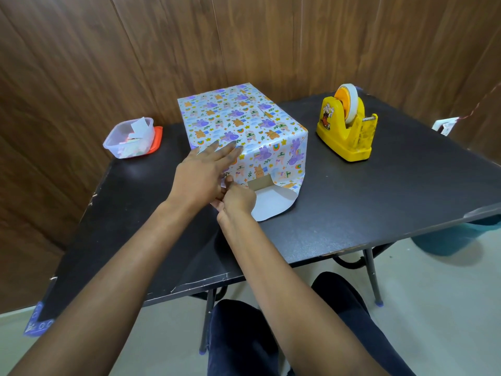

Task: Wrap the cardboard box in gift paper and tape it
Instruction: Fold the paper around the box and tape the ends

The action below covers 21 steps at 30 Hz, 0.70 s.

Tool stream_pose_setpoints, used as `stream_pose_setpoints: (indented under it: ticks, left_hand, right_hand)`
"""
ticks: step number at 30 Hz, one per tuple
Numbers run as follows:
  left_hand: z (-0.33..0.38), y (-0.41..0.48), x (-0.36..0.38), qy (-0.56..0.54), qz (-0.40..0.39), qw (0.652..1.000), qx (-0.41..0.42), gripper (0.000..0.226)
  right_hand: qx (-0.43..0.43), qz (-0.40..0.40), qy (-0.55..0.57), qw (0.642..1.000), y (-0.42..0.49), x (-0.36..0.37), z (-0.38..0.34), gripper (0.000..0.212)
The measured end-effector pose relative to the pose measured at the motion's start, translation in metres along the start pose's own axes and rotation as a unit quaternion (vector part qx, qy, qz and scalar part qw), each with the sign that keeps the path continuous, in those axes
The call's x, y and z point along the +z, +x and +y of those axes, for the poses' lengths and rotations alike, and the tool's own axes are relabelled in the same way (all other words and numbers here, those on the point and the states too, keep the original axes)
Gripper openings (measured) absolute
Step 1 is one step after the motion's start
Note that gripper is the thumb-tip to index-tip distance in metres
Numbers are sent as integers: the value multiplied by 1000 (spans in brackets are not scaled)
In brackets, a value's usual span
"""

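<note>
The right hand [235,199] pinches the gift paper [271,158] low on the near face, centre frame, while the left hand [202,172] presses flat-fingered on the cardboard box [260,183] at its top edge. Pulling the flap taut before creasing should keep the corner sharp. The table [379,199] offers room lower right; the tape dispenser [347,128] stands upper right, well apart

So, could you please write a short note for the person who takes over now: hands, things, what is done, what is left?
Left hand: fingers straight, pressing the gift paper at the box's near top edge.
Right hand: pinches a paper fold low on the near end.
Done: top and right side covered.
Left: the near end is open and cardboard shows. The bottom flap lies on the table; fold it up and tape it.
The tape dispenser stands right of the box.
</note>
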<state>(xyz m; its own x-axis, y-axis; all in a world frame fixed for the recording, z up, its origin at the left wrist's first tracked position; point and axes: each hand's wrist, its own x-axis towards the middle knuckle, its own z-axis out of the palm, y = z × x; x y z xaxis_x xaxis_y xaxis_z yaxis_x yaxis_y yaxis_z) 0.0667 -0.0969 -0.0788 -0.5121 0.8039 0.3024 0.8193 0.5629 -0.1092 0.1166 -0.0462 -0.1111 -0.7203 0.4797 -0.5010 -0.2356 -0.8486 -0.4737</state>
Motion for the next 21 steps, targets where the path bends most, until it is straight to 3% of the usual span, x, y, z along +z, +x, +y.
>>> stream_pose_setpoints:
  ticks: [6, 11, 16, 21]
  left_hand:
    - [0, -1, 0, -2, 9, 1000, 3, 65]
    - [2, -1, -3, -9, 10, 1000, -7, 62]
    - [3, -1, -6, -9, 4, 1000, -14, 64]
    - [5, -2, -11, -11, -8, 1000, -19, 72]
  right_hand:
    - [15, -18, -3, 1000, -2, -2, 9, 15]
    - [73, -19, 63, 995, 1, 0, 15, 14]
    - [143, -58, 152, 976, -4, 4, 18, 31]
    - [172, -64, 173, 968, -6, 5, 20, 39]
